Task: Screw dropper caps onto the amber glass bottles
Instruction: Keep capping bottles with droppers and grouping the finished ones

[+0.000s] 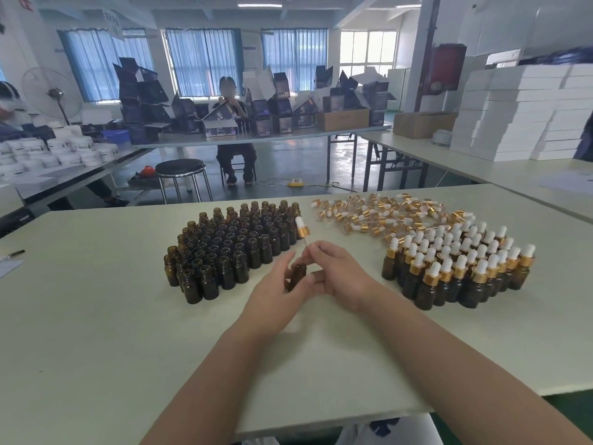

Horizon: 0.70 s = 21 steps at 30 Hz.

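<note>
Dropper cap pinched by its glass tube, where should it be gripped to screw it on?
Probably the gold collar of the dropper cap, thumb and forefinger closing from its sides. It is round and rigid, the part that turns; the white bulb looks soft, and the thin tube the right hand pinches must slide free into the bottle the left hand holds.

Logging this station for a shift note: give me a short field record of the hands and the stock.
left hand: holds one uncapped bottle
right hand: pinches a dropper cap by its tube, not yet on the bottle
open bottles: cluster left of the hands
capped bottles: cluster on the right
loose caps: pile behind the capped bottles
</note>
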{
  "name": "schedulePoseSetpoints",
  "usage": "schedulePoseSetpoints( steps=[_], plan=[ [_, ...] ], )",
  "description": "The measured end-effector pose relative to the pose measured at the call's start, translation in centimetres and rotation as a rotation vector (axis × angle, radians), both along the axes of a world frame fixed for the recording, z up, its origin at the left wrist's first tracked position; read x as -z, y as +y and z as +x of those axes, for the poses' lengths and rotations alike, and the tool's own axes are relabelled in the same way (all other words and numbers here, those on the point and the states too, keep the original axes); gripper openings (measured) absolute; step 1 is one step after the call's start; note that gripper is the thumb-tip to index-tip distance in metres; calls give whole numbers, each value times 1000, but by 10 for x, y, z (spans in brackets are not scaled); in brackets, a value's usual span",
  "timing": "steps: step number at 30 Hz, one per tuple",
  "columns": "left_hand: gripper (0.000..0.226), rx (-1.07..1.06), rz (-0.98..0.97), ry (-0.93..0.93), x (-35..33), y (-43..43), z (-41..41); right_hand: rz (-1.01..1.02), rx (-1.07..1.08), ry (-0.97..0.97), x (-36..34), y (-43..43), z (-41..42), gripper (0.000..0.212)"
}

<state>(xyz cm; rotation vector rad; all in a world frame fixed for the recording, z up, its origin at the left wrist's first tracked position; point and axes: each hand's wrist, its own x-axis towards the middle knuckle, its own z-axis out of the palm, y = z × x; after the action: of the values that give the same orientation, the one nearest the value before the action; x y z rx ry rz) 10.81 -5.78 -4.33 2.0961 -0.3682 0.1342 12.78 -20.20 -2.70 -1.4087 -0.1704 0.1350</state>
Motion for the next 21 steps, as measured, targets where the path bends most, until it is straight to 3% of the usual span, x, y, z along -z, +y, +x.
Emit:
schedulePoseSetpoints(
  steps=[3, 8, 12, 16, 21],
  plan=[
    [27, -3, -5, -27, 1, 2, 0, -59, -18, -37, 3, 8, -5, 28],
    [31, -1, -18, -28, 1, 2, -1, -120, 16, -121, 2, 12, -9, 27],
    [16, -121, 3, -67, 2, 1, 0, -150, 40, -182, 3, 15, -10, 20],
    [13, -332, -236, -60, -3, 5, 3, -236, 115, -197, 4, 10, -7, 14],
    [12, -224, -359, -111, -5, 1, -1, -470, 145, -321, 8, 5, -4, 13]
  ],
)
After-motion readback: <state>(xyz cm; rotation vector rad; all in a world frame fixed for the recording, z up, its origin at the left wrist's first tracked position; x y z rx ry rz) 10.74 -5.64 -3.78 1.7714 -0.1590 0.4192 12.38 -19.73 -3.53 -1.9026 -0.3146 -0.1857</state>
